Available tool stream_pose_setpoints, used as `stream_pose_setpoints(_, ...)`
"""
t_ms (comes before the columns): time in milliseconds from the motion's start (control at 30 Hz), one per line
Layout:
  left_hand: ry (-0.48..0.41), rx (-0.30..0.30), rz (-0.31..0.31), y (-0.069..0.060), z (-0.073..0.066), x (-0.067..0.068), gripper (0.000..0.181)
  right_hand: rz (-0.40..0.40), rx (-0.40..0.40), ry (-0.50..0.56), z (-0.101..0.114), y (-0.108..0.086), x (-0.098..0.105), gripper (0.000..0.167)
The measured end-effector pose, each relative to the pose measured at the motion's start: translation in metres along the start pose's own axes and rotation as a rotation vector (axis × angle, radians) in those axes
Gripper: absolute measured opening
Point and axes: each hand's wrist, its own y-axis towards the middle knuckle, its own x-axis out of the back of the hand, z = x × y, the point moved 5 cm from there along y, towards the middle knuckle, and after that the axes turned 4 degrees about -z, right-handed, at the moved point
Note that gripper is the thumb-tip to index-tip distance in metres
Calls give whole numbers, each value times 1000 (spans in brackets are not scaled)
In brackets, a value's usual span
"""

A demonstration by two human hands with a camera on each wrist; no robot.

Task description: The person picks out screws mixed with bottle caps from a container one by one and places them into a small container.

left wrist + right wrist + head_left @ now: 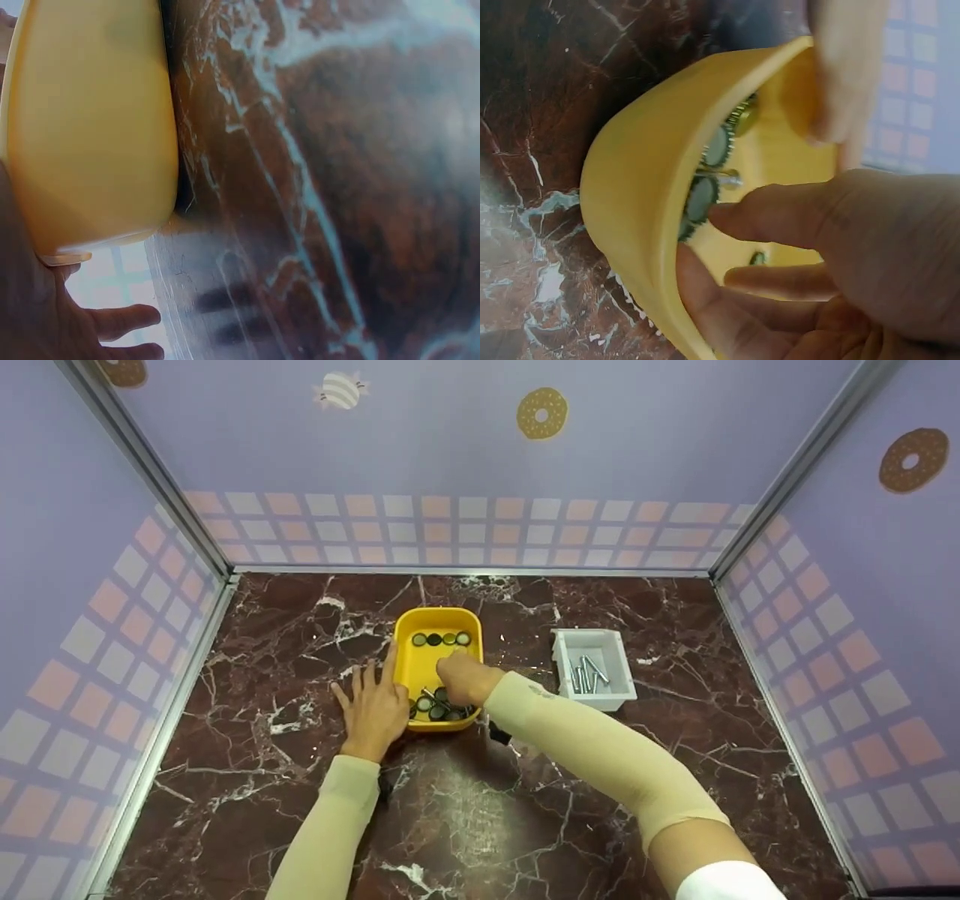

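A yellow bin (pixel 421 660) stands before me on the marbled surface. Bottle caps and at least one metal bolt (pixel 724 178) lie jumbled at its near end, while several bottle caps (pixel 434 640) form a row at its far end. My left hand (pixel 373 711) rests against the bin's left side, its fingers spread and straight and its thumb at the rim. Inside the bin, my right hand (pixel 466 679) reaches down to the jumble. Its thumb is close to a bottle cap (pixel 702 199), apart from the other fingers; nothing shows between them. Part of the jumble is hidden by this hand.
To the right of the yellow bin stands a white bin (pixel 616 660) with several bolts (pixel 589 675) in it. Purple patterned walls (pixel 465 457) enclose the dark red marbled surface (pixel 247 810) at the back and on both sides.
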Motion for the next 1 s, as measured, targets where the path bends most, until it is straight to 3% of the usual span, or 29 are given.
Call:
stream_pose_setpoints(100, 0, 1, 5, 0, 0, 0, 77, 72, -81, -9, 8, 3, 3, 9)
stream_pose_setpoints(167, 1, -2, 4, 1, 0, 1, 77, 69, -97, -18, 7, 11, -2, 12)
stream_pose_setpoints(467, -6, -7, 23, 2, 0, 1, 76, 128, -104, -42, -3, 42, -33, 30)
stream_pose_setpoints(567, -8, -2, 23, 1, 0, -1, 76, 137, -101, -36, -4, 40, -34, 27)
stream_pose_setpoints(767, -19, 1, 6, 1, 0, -1, 77, 158, -141, 17, -1, 28, -23, 3)
stream_pose_setpoints(833, -19, 3, 9, 0, 1, -1, 77, 166, -160, 25, 6, 16, -11, 11)
stream_pose_setpoints(1000, -24, 2, 7, 0, 1, 0, 77, 176, -138, -2, 4, 16, -16, 42)
